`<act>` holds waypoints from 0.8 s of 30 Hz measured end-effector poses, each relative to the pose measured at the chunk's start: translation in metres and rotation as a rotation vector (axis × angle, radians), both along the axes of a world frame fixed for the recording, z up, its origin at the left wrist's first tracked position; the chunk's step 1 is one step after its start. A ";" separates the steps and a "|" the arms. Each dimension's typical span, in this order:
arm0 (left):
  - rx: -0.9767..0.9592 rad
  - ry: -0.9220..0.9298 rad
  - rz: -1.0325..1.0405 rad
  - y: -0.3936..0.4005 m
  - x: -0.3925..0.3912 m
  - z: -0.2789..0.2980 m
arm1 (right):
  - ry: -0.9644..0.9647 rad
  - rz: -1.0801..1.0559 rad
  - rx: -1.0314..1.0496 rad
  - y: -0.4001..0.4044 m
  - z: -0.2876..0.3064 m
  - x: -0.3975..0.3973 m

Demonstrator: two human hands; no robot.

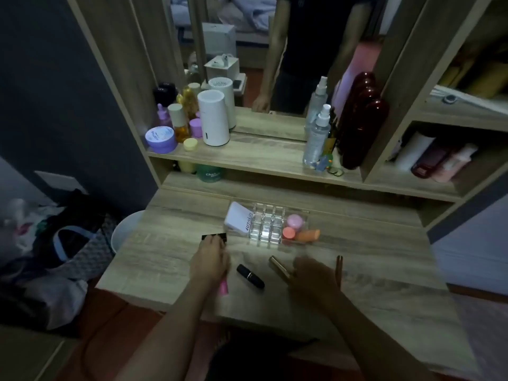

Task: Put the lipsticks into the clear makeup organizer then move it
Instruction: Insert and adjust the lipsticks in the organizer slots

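The clear makeup organizer (266,225) stands mid-table with its small square cells empty. A white compact (238,220) leans in its left part, and pink and orange sponges (295,228) fill its right part. In front of it lie a black square lipstick (217,236), a pink lipstick (224,287), a black round lipstick (250,276), a gold lipstick (278,266) and a thin brown tube (339,269). My left hand (210,261) stretches flat over the pink lipstick, fingertips on the black square one. My right hand (312,276), blurred, hovers open beside the gold lipstick, holding nothing.
A shelf above the table carries jars, bottles, a white cylinder (213,118), spray bottles (316,138) and a dark red bottle (360,125) before a mirror. A white stool (123,232) and bags (63,243) sit left of the table.
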State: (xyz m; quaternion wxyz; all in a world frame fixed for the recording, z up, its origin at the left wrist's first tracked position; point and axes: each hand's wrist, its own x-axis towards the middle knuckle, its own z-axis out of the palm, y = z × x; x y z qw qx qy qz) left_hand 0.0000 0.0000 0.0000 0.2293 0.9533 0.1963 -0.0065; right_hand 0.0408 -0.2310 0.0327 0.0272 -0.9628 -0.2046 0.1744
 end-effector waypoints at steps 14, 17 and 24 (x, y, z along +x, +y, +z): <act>-0.176 -0.037 0.064 0.010 -0.005 -0.015 | 0.114 0.041 -0.122 0.001 0.006 0.024; -0.307 -0.150 0.102 0.016 0.000 -0.007 | 0.134 0.032 -0.015 0.003 0.021 0.034; -0.502 -0.484 0.141 0.017 0.047 0.058 | 0.016 -0.092 0.266 0.030 0.070 0.088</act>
